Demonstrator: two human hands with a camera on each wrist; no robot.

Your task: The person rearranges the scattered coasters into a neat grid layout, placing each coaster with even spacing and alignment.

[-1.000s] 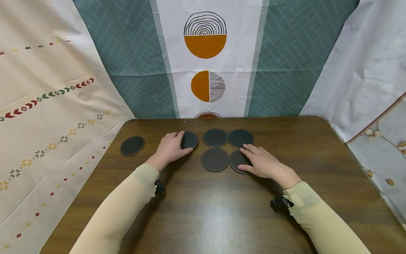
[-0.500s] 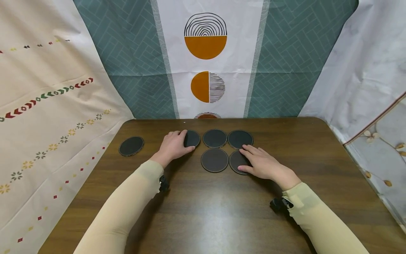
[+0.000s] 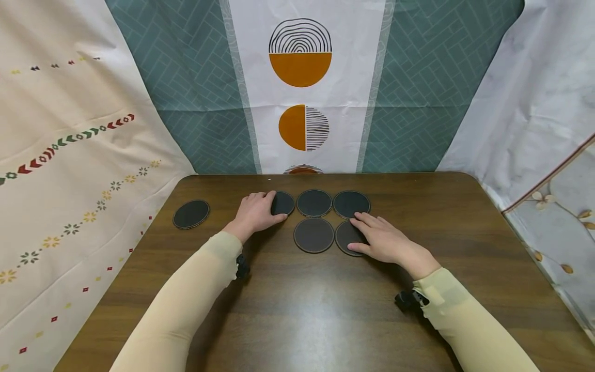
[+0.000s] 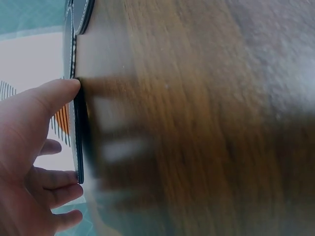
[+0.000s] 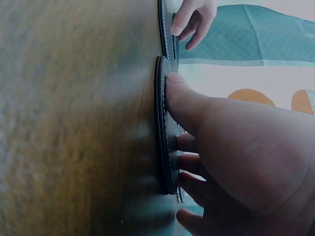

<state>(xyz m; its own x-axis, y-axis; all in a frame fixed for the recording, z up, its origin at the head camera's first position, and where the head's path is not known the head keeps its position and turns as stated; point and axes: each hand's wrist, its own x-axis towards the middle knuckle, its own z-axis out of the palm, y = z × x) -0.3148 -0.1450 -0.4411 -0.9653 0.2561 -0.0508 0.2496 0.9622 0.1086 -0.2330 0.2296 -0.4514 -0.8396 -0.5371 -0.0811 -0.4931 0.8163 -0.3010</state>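
My left hand (image 3: 257, 211) spans a round black coaster (image 3: 282, 203) at the left end of the back row, thumb at its near edge and fingers at the far side. In the left wrist view that coaster (image 4: 80, 147) lies flat, seen edge-on. My right hand (image 3: 386, 238) rests on the front right coaster (image 3: 345, 236), its thumb tip on the top face. The right wrist view shows this coaster (image 5: 164, 132) edge-on under the thumb. Beside these lie a back middle coaster (image 3: 314, 203), a back right coaster (image 3: 351, 204) and a front left coaster (image 3: 314, 235).
Another black coaster (image 3: 191, 214) lies apart on the left of the brown wooden table (image 3: 288, 310). A patterned cloth (image 3: 307, 93) hangs behind the table's back edge. More cloth hangs along both sides.
My left hand has slid its coaster a little to the right, up beside the back middle one. The right hand stays on the front right coaster.
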